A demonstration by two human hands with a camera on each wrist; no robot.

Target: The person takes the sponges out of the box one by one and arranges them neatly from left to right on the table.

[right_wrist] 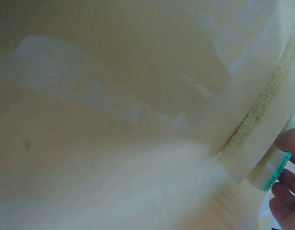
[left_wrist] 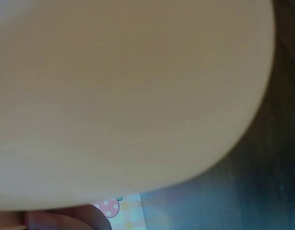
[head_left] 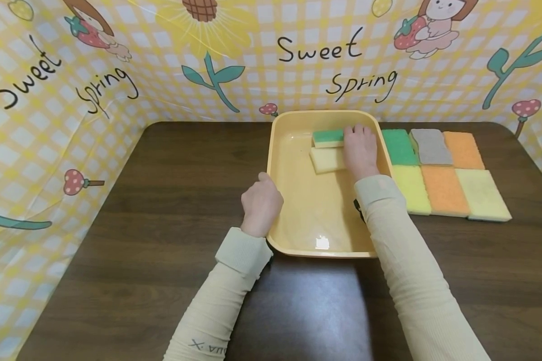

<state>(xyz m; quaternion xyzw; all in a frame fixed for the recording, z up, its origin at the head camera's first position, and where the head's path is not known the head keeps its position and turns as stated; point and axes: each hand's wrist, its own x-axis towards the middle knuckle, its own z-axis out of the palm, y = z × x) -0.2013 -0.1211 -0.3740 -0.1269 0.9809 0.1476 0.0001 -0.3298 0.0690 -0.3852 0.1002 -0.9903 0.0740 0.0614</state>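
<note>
My left hand (head_left: 261,200) grips the left rim of a yellow plastic tray (head_left: 293,245); the left wrist view shows its fingers (left_wrist: 66,218) at the edge of the tray's wall. Inside the tray at the back right, my right hand (head_left: 360,150) holds a green-faced sponge (head_left: 327,139) that stands on its long edge. The right wrist view shows the thumb (right_wrist: 289,141) on its cream side and fingers at its green side. Right in front of it stands a second, cream sponge (head_left: 327,160), partly covered by the right hand.
To the right of the tray, sponges lie flat in two rows: green (head_left: 399,147), grey (head_left: 431,147) and orange (head_left: 464,150) behind, yellow (head_left: 411,189), orange (head_left: 444,190) and pale yellow (head_left: 482,194) in front. A checked cloth (head_left: 162,100) hangs behind the dark wooden table (head_left: 185,200).
</note>
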